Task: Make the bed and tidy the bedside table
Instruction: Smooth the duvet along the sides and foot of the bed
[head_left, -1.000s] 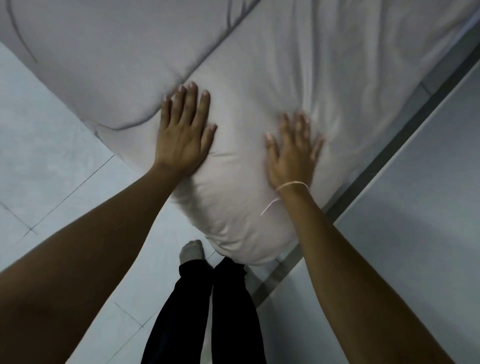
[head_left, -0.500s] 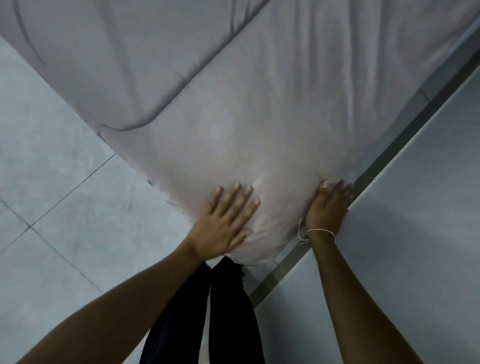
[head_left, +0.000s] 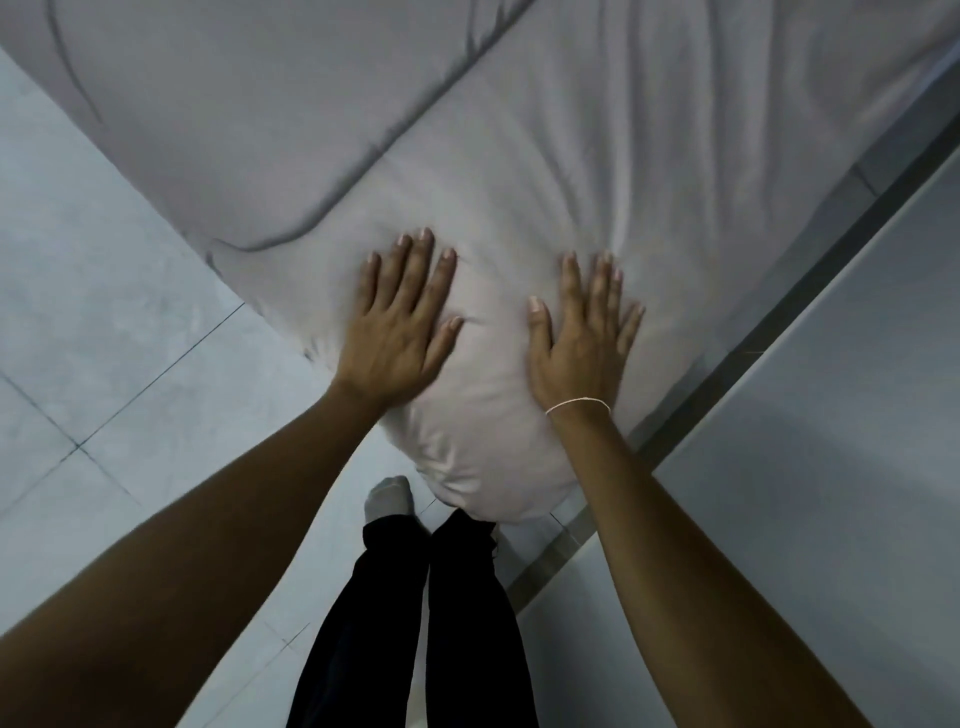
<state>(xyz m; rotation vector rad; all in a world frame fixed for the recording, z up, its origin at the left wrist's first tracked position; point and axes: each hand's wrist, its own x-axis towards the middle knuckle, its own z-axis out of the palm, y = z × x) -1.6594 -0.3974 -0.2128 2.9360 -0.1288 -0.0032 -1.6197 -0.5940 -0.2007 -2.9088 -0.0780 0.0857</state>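
The bed (head_left: 701, 156) has a white sheet with soft wrinkles. A grey blanket (head_left: 249, 114) lies on it, up near the top. The bed stands on a pale tiled floor (head_left: 104, 338).

Pale tiled floor (head_left: 104, 332) lay at left w/ thin dark grout lines; dark strip (head_left: 769, 332) ran diagonally btwn bed edge & plain white wall (head_left: 831, 467) at right; black trousers (head_left: 410, 623) & grey sock (head_left: 387, 499) showed at bottom centre.

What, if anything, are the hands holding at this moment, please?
Nothing is held. The left hand and right hand lie flat, fingers straight, pressing on the corner of the white bedsheet.
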